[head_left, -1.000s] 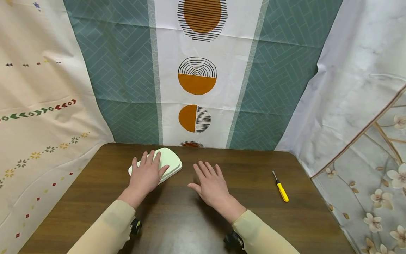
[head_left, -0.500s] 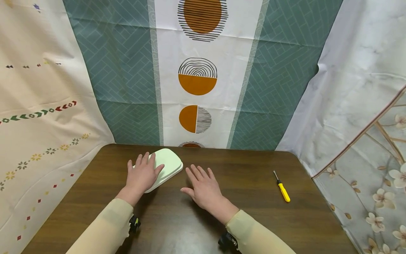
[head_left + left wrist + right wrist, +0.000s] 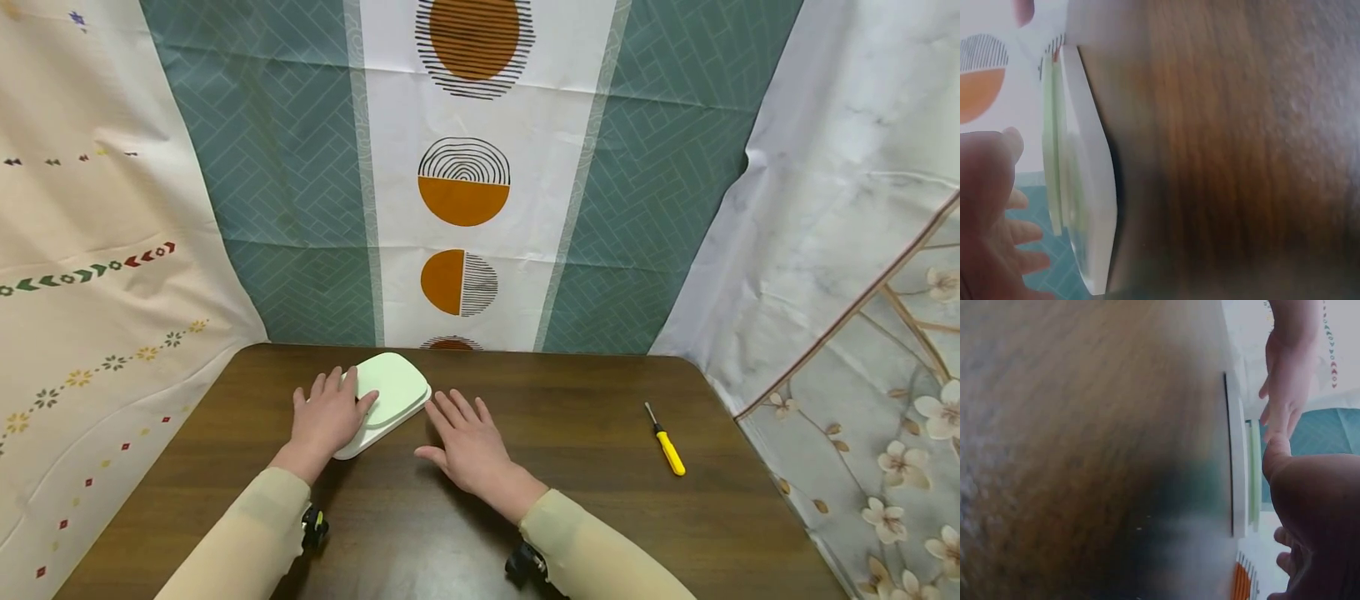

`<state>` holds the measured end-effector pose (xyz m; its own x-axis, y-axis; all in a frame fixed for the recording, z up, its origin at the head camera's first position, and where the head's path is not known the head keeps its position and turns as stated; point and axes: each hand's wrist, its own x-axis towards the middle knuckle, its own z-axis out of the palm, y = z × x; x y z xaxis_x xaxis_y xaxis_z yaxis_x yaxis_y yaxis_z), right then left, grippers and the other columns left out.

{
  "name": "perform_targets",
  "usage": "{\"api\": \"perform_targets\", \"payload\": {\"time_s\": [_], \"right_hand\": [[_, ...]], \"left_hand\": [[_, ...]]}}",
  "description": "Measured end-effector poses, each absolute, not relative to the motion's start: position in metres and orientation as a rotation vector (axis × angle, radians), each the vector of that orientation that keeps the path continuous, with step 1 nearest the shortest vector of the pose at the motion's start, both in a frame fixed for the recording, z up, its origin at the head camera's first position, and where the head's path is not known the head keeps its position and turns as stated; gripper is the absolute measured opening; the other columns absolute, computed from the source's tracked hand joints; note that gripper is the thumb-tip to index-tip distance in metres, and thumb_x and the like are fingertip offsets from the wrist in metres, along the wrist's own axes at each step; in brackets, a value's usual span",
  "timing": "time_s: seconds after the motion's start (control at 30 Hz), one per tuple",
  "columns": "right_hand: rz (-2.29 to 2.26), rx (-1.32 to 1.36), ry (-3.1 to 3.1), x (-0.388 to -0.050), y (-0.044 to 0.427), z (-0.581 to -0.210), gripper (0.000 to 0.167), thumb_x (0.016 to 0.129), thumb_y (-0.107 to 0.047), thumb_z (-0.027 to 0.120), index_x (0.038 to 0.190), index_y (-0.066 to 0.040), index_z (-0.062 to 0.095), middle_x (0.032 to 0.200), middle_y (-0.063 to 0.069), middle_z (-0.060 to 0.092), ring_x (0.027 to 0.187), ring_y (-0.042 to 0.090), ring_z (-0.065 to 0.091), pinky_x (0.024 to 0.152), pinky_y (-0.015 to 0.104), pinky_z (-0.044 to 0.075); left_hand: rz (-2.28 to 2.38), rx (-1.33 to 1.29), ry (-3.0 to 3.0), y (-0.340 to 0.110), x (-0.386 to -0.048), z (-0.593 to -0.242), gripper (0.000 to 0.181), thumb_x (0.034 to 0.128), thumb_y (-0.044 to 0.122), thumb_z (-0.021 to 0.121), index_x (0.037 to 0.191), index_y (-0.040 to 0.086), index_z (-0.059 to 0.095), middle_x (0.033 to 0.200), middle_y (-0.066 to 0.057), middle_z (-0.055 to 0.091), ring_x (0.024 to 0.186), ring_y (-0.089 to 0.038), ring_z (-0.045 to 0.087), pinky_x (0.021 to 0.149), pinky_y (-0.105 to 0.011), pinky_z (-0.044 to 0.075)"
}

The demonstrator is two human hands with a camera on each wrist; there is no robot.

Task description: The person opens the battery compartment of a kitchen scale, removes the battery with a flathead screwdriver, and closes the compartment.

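Note:
A low slab-like object with a raised pale green top plate on a white base, resembling a kitchen scale, lies at the back left of the table. My left hand is over its left part, fingers spread, hiding some of it. In the left wrist view a gap shows between that hand and the green plate. My right hand hovers just right of the white base, fingers extended and holding nothing. The right wrist view has the white base edge-on beyond the right hand.
On the right of the brown wooden table lies a screwdriver with a yellow handle. Patterned cloths hang behind and at both sides, including a teal and white one at the back.
My left hand has shifted left and slightly nearer, uncovering more of the green plate. My right hand has moved left, closer to the slab. The slab and screwdriver stay put.

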<state>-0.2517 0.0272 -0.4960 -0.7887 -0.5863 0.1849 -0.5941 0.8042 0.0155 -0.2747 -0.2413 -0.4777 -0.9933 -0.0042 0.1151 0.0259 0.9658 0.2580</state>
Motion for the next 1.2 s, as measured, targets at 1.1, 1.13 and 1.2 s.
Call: {"api": "perform_targets", "payload": {"time_s": [1.1, 1.13, 1.2], "right_hand": [[0.270, 1.096, -2.860, -0.257, 0.006, -0.504, 0.080, 0.112, -0.065, 0.048, 0.175, -0.018, 0.036, 0.179, 0.008, 0.034, 0.163, 0.027, 0.034, 0.128, 0.056, 0.033], [0.277, 1.096, -2.861, -0.257, 0.005, -0.504, 0.080, 0.112, -0.065, 0.048, 0.175, -0.017, 0.036, 0.179, 0.008, 0.034, 0.163, 0.027, 0.035, 0.128, 0.056, 0.034], [0.284, 1.095, -2.862, -0.256, 0.005, -0.502, 0.080, 0.112, -0.065, 0.049, 0.174, -0.017, 0.037, 0.178, 0.009, 0.035, 0.163, 0.026, 0.036, 0.128, 0.056, 0.035]], "left_hand": [[-0.500, 0.020, -3.082, -0.256, -0.284, -0.487, 0.078, 0.1162, 0.049, 0.049, 0.167, -0.008, 0.033, 0.158, -0.044, 0.043, 0.144, -0.066, 0.041, 0.116, -0.082, 0.029], [-0.495, 0.009, -3.077, -0.256, -0.283, -0.487, 0.078, 0.1161, 0.048, 0.049, 0.166, -0.009, 0.034, 0.157, -0.045, 0.044, 0.143, -0.067, 0.042, 0.116, -0.081, 0.030], [-0.488, -0.004, -3.074, -0.256, -0.283, -0.488, 0.077, 0.1159, 0.047, 0.050, 0.166, -0.010, 0.034, 0.155, -0.046, 0.045, 0.141, -0.067, 0.043, 0.117, -0.079, 0.032]]}}
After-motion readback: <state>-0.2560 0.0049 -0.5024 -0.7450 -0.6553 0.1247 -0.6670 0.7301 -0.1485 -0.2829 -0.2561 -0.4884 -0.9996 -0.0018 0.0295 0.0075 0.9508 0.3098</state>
